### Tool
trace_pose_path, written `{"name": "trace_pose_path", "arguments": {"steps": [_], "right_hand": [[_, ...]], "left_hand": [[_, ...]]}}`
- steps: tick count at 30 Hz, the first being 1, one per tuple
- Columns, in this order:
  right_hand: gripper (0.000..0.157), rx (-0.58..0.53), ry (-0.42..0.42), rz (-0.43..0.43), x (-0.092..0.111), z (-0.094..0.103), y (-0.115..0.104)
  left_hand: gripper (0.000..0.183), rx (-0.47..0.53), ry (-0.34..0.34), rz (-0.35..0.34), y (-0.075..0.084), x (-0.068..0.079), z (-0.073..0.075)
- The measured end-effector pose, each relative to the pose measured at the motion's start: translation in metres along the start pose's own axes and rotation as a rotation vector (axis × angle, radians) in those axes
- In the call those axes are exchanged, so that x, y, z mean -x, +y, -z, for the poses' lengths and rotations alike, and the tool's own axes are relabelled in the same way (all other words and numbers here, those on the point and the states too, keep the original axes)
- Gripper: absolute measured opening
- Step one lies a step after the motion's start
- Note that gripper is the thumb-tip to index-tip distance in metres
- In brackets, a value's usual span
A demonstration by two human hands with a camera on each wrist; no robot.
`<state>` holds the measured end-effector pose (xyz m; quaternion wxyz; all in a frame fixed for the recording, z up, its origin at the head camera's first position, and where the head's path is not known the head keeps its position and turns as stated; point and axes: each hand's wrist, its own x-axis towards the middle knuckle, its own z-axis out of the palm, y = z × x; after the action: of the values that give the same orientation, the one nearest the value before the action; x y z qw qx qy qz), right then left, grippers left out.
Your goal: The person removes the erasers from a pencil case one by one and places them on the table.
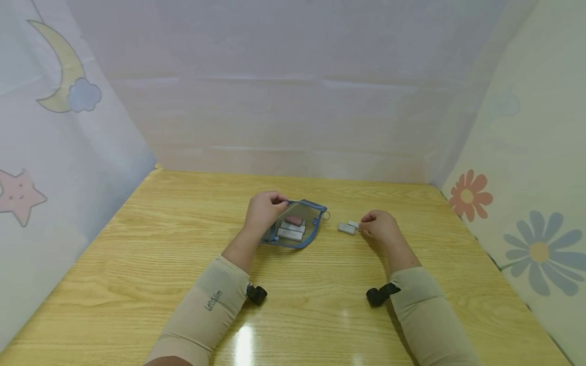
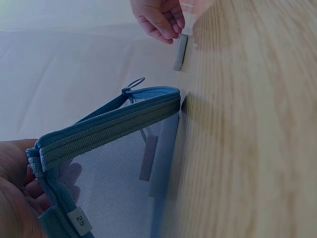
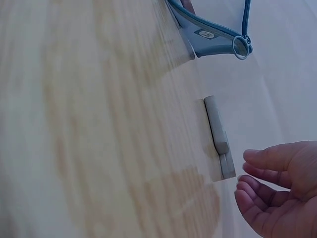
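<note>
My left hand (image 1: 265, 209) grips one end of a blue-trimmed mesh zipper pouch (image 1: 313, 235); in the left wrist view its fingers show behind the mesh. The pouch stands with its zipper open and a ring on the pull. Inside lie a reddish block (image 1: 294, 220) and pale rectangular blocks (image 1: 290, 235). Right of the pouch, a grey block (image 1: 346, 229) and a second, paler block (image 1: 353, 223) lie touching on the table. My right hand (image 1: 381, 225) hovers beside them, fingers loosely bent; the right wrist view shows a small gap between fingertips and blocks (image 3: 216, 124).
The wooden table (image 1: 302, 310) reaches back to a pale cloth wall (image 1: 293, 127). Side walls carry a moon, a star and flowers. A black wrist camera (image 1: 257, 294) sits on the left sleeve, another camera (image 1: 377, 297) on the right.
</note>
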<state>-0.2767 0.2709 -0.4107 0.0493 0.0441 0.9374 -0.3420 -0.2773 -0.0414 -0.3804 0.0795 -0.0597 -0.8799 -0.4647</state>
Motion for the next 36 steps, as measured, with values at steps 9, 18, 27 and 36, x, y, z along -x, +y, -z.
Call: {"name": "trace_pose_path", "arguments": {"steps": [9,18,27,36], "right_hand": [[0.021,0.002,0.006,0.064,0.005,0.003,-0.01],[0.021,0.007,0.003,0.121,0.008,-0.001,-0.024],[0.018,-0.039,-0.017,0.147,0.01,-0.012,-0.042],[0.018,-0.06,-0.05,0.184,0.014,-0.025,-0.062]], "left_hand": [[0.004,0.001,0.003,-0.002,0.0,0.0,0.0],[0.005,-0.001,0.007,-0.011,0.0,0.0,0.0],[0.005,-0.015,0.004,-0.007,0.0,0.001,0.0],[0.005,-0.017,0.006,0.004,-0.001,0.0,-0.001]]}}
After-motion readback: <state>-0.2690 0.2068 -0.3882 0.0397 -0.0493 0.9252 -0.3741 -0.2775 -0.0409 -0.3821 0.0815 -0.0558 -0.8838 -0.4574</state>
